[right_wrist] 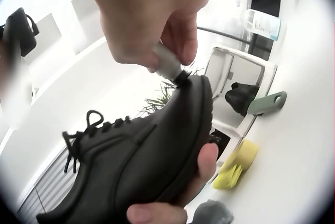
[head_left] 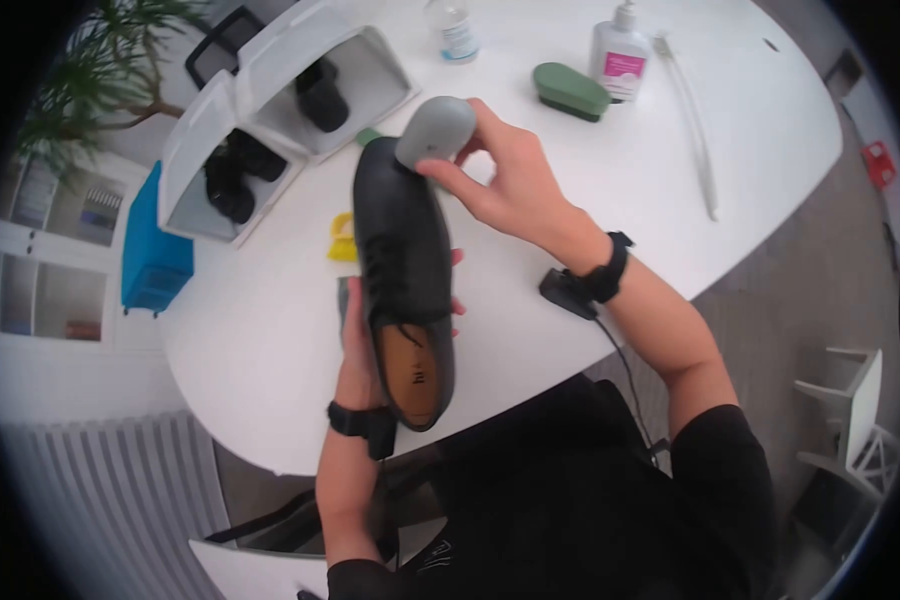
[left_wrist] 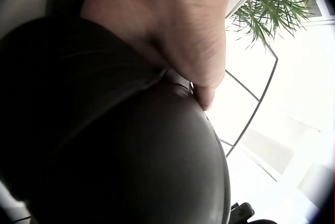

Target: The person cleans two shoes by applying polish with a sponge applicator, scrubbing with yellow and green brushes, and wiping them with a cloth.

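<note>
A black leather lace-up shoe [head_left: 400, 220] is held up over the table, toe away from me and tan insole facing up. My left hand [head_left: 358, 355] grips it from below, thumb along one side and fingertips at the other; the sole hides most of the palm. Between thumb and fingers, my right hand [head_left: 520, 185] pinches a grey rounded shoe-shine sponge [head_left: 438, 130]. Its dark underside meets the shoe's toe in the right wrist view. The shoe's smooth heel [left_wrist: 178, 156] fills much of the left wrist view, beneath the left hand [left_wrist: 172, 25].
Two white shoe boxes [head_left: 315, 150] with black shoes inside stand at the back left. A yellow item [head_left: 341, 238] and a green-handled tool [right_wrist: 268, 103] lie near the shoe. Farther back are a green brush [head_left: 570, 90], a pump bottle [head_left: 620, 55], a clear bottle [head_left: 454, 32] and a long pale stick [head_left: 692, 130].
</note>
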### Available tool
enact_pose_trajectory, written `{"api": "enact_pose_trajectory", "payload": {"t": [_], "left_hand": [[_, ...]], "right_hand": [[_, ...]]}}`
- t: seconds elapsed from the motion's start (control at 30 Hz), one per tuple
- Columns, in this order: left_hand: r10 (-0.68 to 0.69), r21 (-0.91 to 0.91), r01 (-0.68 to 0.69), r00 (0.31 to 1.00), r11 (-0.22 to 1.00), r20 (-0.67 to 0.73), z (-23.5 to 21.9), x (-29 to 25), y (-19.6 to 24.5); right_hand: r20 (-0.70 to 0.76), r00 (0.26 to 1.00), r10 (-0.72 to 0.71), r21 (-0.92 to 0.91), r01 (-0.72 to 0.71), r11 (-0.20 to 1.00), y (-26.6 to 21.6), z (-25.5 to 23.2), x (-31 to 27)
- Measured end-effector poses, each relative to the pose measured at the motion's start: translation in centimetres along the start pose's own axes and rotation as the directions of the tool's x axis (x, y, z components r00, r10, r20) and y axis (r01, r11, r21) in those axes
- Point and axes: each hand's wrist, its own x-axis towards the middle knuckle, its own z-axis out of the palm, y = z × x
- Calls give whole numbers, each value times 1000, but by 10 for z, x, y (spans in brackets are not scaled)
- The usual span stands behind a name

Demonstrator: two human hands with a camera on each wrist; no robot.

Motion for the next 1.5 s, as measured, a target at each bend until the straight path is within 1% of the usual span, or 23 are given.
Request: {"api": "enact_pose_trajectory", "payload": {"t": [0.03,0.1,0.13,0.2,0.23,0.3,0.37,0.4,0.47,0.5,0.53,0.57,0.67,0.73,0.77,0.83,0.93,1.0,1.1,1.23,1.27,1.33,1.5], "left_hand": [[-28,-19,27,999,999,-27,-5,-2,-1],[-34,-30,34,999,999,26,-30,-3,-4],[-8,-165,32,990,986,143,-39,2,-6],[-2,-242,45,984,969,176,-38,5,-1],[10,-265,38,984,964,180,-34,6,-1],[41,-256,4,984,967,172,-21,6,3],[66,-225,-38,990,974,122,-18,3,5],[54,-152,-52,998,987,12,-23,0,4],[-43,-105,44,999,993,18,-47,-6,6],[-91,-82,93,996,992,21,-59,-10,6],[-36,-160,41,999,986,36,-33,-8,8],[19,-239,-6,999,971,51,-8,-5,9],[44,-232,-18,993,973,107,-14,4,11],[57,-248,-23,989,968,134,-20,3,11],[65,-266,-15,981,964,182,-22,2,12],[69,-248,-28,985,968,160,-21,3,18],[100,-202,-75,988,977,114,-15,3,18],[108,-151,-95,991,984,80,-14,4,21],[105,-256,-52,975,965,198,-16,6,16],[58,-341,-3,987,940,152,-16,3,17],[42,-377,29,983,926,180,-18,2,16],[43,-389,53,971,920,234,-27,4,18],[70,-412,48,961,910,266,-32,8,17]], "right_hand": [[-91,996,-15,-7,14,1000,7,-2,4],[-71,985,158,-57,-162,985,30,-10,9],[-118,972,202,-44,-209,977,36,-12,8],[-164,953,253,69,-245,967,16,-21,7],[-91,952,294,88,-286,954,0,-27,5],[3,982,191,250,-186,950,-14,-19,-2],[131,984,118,184,-141,973,-26,-10,-8],[209,975,78,163,-114,980,-31,-6,-13],[216,972,97,60,-112,992,-32,-1,-17],[176,980,95,121,-117,986,-28,4,-16],[135,990,42,15,-44,999,-21,5,-12],[91,993,77,10,-79,997,-19,6,-11],[-21,996,83,-20,-83,996,-3,12,-3],[-38,976,215,-107,-218,970,14,8,1],[-31,977,212,-95,-214,972,16,8,-3],[-107,974,201,150,-184,971,10,7,-2],[25,995,95,214,-98,972,-12,10,-11],[106,987,117,192,-136,972,-20,12,-13],[69,998,4,-49,0,999,-14,15,-11],[-16,980,196,-183,-196,963,12,11,1],[-16,978,208,-178,-207,962,17,9,1],[-36,972,231,71,-228,971,19,5,3],[51,992,113,95,-117,989,1,15,-7]]}}
